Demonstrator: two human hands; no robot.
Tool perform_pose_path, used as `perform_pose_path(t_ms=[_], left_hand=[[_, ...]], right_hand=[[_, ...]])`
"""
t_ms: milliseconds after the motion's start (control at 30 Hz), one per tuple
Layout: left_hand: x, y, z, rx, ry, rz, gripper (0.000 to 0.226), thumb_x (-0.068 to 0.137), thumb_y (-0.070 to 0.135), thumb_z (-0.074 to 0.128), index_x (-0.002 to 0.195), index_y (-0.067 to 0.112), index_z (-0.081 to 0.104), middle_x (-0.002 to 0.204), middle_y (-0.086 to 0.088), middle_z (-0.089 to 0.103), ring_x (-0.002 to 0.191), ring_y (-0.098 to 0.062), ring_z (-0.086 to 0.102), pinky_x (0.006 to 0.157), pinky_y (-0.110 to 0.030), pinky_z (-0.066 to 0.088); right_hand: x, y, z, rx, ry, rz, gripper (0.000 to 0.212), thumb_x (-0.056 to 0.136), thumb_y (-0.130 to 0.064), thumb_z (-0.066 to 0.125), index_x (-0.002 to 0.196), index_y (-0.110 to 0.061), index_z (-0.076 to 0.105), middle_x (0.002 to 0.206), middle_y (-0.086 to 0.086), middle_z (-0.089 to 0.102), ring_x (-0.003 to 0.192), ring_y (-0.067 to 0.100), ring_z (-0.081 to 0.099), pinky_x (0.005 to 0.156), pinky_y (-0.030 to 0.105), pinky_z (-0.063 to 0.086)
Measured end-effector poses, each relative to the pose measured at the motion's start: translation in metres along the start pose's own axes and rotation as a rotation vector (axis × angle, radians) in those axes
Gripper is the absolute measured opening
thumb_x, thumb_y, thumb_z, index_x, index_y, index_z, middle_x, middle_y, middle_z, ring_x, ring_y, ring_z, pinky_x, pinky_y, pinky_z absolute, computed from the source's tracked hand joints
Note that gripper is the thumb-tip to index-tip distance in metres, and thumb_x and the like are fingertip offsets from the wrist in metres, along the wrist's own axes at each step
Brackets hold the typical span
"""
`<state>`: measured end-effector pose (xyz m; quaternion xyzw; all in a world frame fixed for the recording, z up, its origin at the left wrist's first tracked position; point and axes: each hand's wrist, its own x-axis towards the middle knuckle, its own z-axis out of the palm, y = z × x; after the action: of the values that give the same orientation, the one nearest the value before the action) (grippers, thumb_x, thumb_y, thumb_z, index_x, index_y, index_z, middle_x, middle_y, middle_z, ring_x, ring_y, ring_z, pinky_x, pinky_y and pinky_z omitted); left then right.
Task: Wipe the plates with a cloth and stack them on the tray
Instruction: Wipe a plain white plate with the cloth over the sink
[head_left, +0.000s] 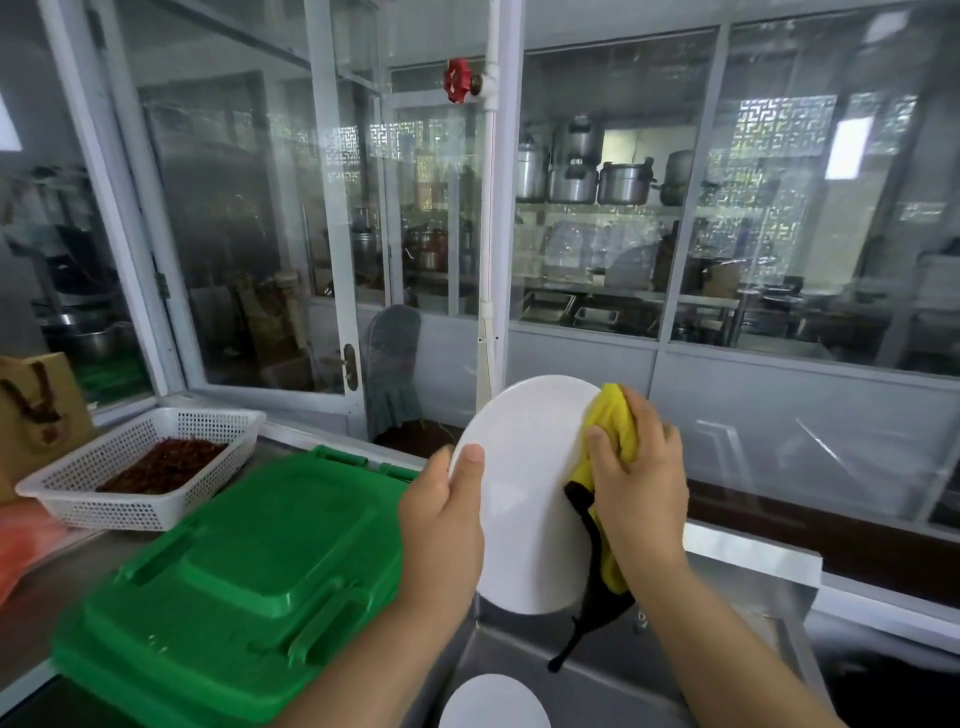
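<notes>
Right now the left hand (441, 525) fingers are pinching the plate (524, 493) rim, tilted in mid-air, while the right hand (636, 483) fingers are pressing the yellow cloth (613, 421) against it; pushing harder is risking a slip onto the second plate (493, 701) below.

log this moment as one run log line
step: wiping | left hand: grips round white plate by rim, held upright | right hand: presses yellow cloth on plate | second white plate: below
</notes>
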<state>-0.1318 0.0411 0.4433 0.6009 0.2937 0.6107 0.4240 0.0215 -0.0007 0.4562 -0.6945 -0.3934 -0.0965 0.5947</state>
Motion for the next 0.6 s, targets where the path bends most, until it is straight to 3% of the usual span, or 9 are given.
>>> perform_pose_path(t_ms=[100,167,233,367,500,600], left_hand=[[-0.010,-0.005,0.001,-0.080,-0.041,-0.132,0.024,0.098,0.033,0.050,0.087,0.020,0.067,0.086,-0.008,0.070,0.081,-0.023,0.065,0.074,-0.040,0.051],[-0.005,-0.004,-0.004,-0.106,-0.198,-0.262,0.015,0.091,0.031,0.057,0.087,0.028,0.071,0.093,-0.003,0.073,0.092,-0.023,0.067,0.082,-0.040,0.052],[0.012,0.004,-0.008,-0.032,-0.378,-0.328,0.023,0.077,0.039,0.058,0.088,0.023,0.071,0.095,-0.008,0.072,0.094,-0.029,0.067,0.079,-0.038,0.050],[0.040,0.016,-0.001,0.274,-0.581,-0.238,0.037,0.092,0.040,0.055,0.084,0.006,0.069,0.079,-0.007,0.071,0.072,-0.022,0.066,0.067,-0.028,0.047],[0.032,0.013,0.005,0.264,-0.545,-0.139,0.056,0.090,0.046,0.054,0.079,-0.008,0.059,0.068,-0.009,0.057,0.062,-0.016,0.054,0.062,-0.029,0.038],[0.020,0.015,0.015,0.218,-0.499,-0.116,0.065,0.078,0.056,0.049,0.078,-0.009,0.055,0.067,-0.010,0.050,0.063,-0.016,0.048,0.062,-0.031,0.035]], right_hand=[[0.001,0.007,-0.010,0.083,-0.009,0.043,0.038,0.089,-0.032,0.059,0.124,-0.042,0.049,0.108,-0.009,0.049,0.082,-0.004,0.050,0.070,0.026,0.041],[0.006,0.009,-0.020,0.039,-0.054,0.008,0.037,0.089,-0.031,0.059,0.123,-0.042,0.050,0.105,-0.010,0.049,0.083,-0.002,0.050,0.065,0.020,0.040],[0.007,0.008,-0.029,-0.044,-0.116,-0.072,0.037,0.090,-0.032,0.059,0.124,-0.044,0.049,0.102,-0.013,0.045,0.081,-0.002,0.047,0.059,0.013,0.037],[0.002,-0.003,-0.036,-0.197,-0.184,-0.298,0.038,0.090,-0.034,0.057,0.125,-0.043,0.046,0.105,-0.013,0.045,0.085,0.004,0.045,0.065,0.031,0.040],[-0.001,-0.016,-0.038,-0.331,-0.122,-0.517,0.036,0.092,-0.030,0.052,0.128,-0.026,0.051,0.113,0.008,0.053,0.089,0.030,0.056,0.068,0.038,0.047],[-0.001,-0.023,-0.035,-0.483,-0.101,-0.728,0.037,0.091,-0.034,0.045,0.125,-0.023,0.054,0.113,0.011,0.056,0.089,0.034,0.053,0.072,0.040,0.042]])
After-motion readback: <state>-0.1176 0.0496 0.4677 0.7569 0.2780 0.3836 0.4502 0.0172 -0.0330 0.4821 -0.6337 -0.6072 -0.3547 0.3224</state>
